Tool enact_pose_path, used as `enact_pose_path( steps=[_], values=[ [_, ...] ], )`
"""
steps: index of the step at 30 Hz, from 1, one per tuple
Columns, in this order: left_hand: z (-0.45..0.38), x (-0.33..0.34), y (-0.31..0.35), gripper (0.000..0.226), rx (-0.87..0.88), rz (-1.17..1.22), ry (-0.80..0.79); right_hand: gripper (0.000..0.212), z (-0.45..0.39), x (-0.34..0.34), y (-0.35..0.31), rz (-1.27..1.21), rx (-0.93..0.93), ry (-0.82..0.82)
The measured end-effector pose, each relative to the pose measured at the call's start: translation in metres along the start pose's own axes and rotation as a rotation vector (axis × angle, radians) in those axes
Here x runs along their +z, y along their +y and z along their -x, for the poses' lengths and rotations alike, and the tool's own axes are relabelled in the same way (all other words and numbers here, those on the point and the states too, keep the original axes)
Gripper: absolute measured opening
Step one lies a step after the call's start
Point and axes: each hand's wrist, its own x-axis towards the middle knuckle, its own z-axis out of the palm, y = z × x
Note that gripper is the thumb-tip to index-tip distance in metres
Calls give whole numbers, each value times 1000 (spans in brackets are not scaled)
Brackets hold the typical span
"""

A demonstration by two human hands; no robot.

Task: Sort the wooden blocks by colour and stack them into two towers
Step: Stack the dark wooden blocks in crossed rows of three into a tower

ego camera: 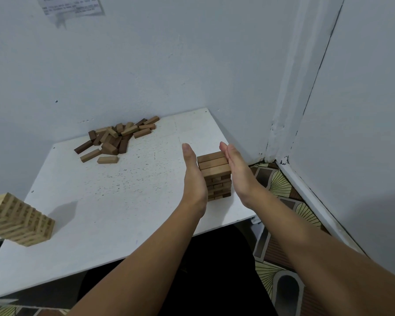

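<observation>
**Two flat hands flank the brown block tower**

Item: brown block tower (216, 176), right of centre in the frame, standing near the right edge of the white tabletop (114, 197); top layer of three blocks laid side by side, lower layers crossed.

Left hand (193, 176): fingers straight and together, palm against the tower's left side.

Right hand (236, 169): fingers straight and together, palm against the tower's right side. Neither hand curls round a block.

Item: pale block tower (18, 221), lower left of the frame, on the tabletop's left edge.

Item: loose pile of mixed blocks (116, 137), light and dark brown, upper centre-left, at the back of the tabletop near the wall (146, 65).

Item: patterned floor (281, 185), right of the tabletop.
</observation>
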Motion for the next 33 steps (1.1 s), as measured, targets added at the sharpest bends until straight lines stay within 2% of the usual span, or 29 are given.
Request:
enact_pose_path(
  steps=[3, 7, 22, 24, 27, 33],
  values=[
    [-6, -2, -5, 52, 1, -1, -19, 48, 1, 1, 0, -7, 2, 9],
    [-11, -2, -9, 53, 6, 9, -49, 61, 2, 3, 1, -21, 24, 13],
    [-10, -3, -10, 50, 12, 3, -56, 60, 1, 4, 1, -20, 9, 28],
    [-15, -3, -13, 56, 10, 16, -46, 62, 2, 4, 0, -16, 12, 20],
    [-19, -4, -17, 79, 2, 42, -46, 60, 3, 4, -1, -8, 17, 20],
    [-21, -5, -19, 89, 20, 74, -58, 60, 2, 4, 0, 1, 14, 19]
  ],
)
